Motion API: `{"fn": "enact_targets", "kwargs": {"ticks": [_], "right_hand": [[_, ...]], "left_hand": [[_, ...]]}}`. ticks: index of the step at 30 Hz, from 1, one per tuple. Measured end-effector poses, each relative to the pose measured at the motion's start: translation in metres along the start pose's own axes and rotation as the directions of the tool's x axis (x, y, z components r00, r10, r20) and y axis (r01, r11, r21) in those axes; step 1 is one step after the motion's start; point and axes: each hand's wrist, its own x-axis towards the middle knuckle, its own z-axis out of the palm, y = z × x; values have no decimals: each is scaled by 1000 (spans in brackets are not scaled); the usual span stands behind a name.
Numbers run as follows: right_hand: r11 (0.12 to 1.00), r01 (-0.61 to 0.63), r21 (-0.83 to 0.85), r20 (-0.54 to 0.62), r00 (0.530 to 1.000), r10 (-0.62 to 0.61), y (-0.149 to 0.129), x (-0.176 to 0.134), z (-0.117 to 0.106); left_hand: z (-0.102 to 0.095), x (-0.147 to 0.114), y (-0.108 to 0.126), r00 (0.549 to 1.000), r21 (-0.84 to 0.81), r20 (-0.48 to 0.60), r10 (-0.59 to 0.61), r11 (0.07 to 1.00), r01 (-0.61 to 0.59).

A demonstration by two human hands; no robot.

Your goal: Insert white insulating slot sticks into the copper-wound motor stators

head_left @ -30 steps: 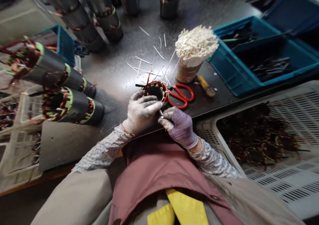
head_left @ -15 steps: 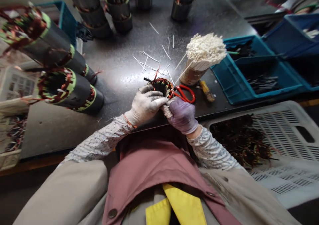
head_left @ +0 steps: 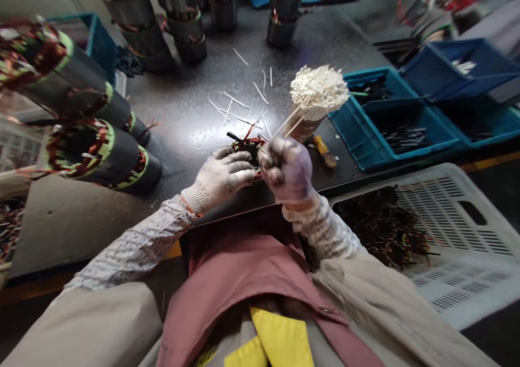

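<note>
A small motor stator (head_left: 246, 143) with red and dark wires stands on the dark table in front of me. My left hand (head_left: 223, 176), in a whitish glove, lies along its near left side with the fingers wrapped against it. Above its right side, my right hand (head_left: 289, 168) is closed in a fist, in a purple glove with dirty fingers. What that fist holds, if anything, is hidden. Thin white sticks (head_left: 286, 122) slant from the fist's top toward a bundle of white sticks (head_left: 319, 93) in a round holder. The stator's right part is covered by my right hand.
Loose white sticks (head_left: 233, 98) lie beyond the stator. Larger stators (head_left: 125, 158) stand at left, with stacked ones behind. Right of the bundle are a yellow-handled tool (head_left: 325, 151) and blue bins (head_left: 400, 153). A white crate (head_left: 450, 194) holds wound parts. Another person's hand (head_left: 436, 34) shows at upper right.
My right hand has risen from the stator's near rim and turned into a fist, now covering the red-handled scissors' place. My left hand stays at the stator. The whole view has shifted slightly.
</note>
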Motion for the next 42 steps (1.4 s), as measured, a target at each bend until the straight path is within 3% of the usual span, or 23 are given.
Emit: {"fn": "enact_targets", "kwargs": {"ticks": [3,5,7,9,10,11,14,16,18,22,24,26,28,31,33,39,42], "right_hand": [[997,64,31,73,995,-66,2,30,22],[992,123,-18,55,991,-122,2,24,18],[967,235,-97,-74,967,-243,4,3,-3],[893,320,-317,-202,897,-394,11,-21,-35],[830,296,-473,-221,872,-437,15,-30,-51],[746,217,-629,-203,881,-427,20,-35,-67],[354,-31,-935,-69,993,-96,35,-24,-94],[122,-19,-992,-2,991,136,36,-5,-95],[15,60,-998,62,964,260,28,10,-89],[-3,154,-988,137,888,439,7,13,-90],[-82,124,-989,67,864,500,5,4,-97],[-138,97,-986,26,896,444,9,-13,-105],[-38,177,-983,159,944,290,13,-39,-107],[112,383,-917,388,921,27,16,-77,-97],[112,422,-900,420,907,-44,14,-88,-82],[-39,375,-926,372,925,78,-2,-65,-45],[-27,412,-911,402,900,167,0,-62,-45]], "left_hand": [[-13,-6,3,1000,12,5,22,1000,-22],[-22,-11,4,999,28,-12,35,999,-35],[-29,-19,1,998,37,-47,29,999,-27],[-33,-26,-3,995,9,-94,45,999,-44],[-35,-29,-4,992,-9,-113,49,999,-50],[-36,-31,-4,990,-26,-128,54,998,-58],[-38,-33,1,990,-6,-128,59,998,-60],[-41,-33,8,992,94,-123,42,995,-30],[-44,-37,14,992,239,-124,-24,969,54],[-46,-55,25,985,371,-73,-154,913,171],[-41,-63,27,977,358,-45,-210,909,212],[-35,-66,25,963,331,-28,-269,906,263],[-29,-67,24,954,284,-26,-299,912,294],[-23,-67,22,947,215,-57,-316,922,321],[-21,-68,22,945,197,-66,-319,925,326],[-18,-71,23,950,219,-112,-293,925,311],[-15,-71,23,942,185,-122,-313,925,332]]}}
